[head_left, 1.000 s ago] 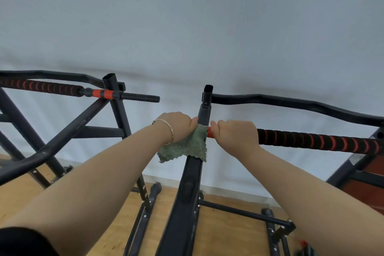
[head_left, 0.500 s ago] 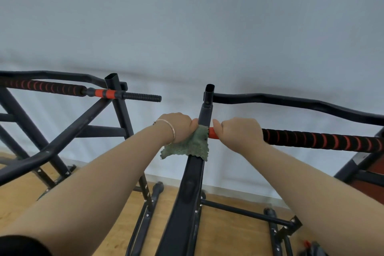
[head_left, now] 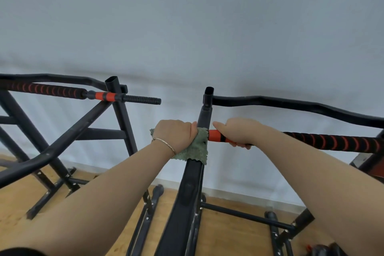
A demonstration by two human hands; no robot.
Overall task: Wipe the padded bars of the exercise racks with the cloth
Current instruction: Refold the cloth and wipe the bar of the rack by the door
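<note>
Left hand (head_left: 174, 135) has the green cloth (head_left: 196, 147) bunched tight against the rack's upright post (head_left: 202, 118), while the right hand (head_left: 239, 132) grips the padded bar (head_left: 332, 141) just beside it.

**You Are in a Workout Room**

You stand by two black metal frames, the left rack (head_left: 124, 127) and the right rack (head_left: 187, 193). Each has a soft bar with red stripes, the left padded bar (head_left: 45, 89) and the right padded bar (head_left: 332, 141). The floor (head_left: 228, 235) is smooth wood. The wall (head_left: 187, 27) is plain and pale. It looks like a small gym.
</note>
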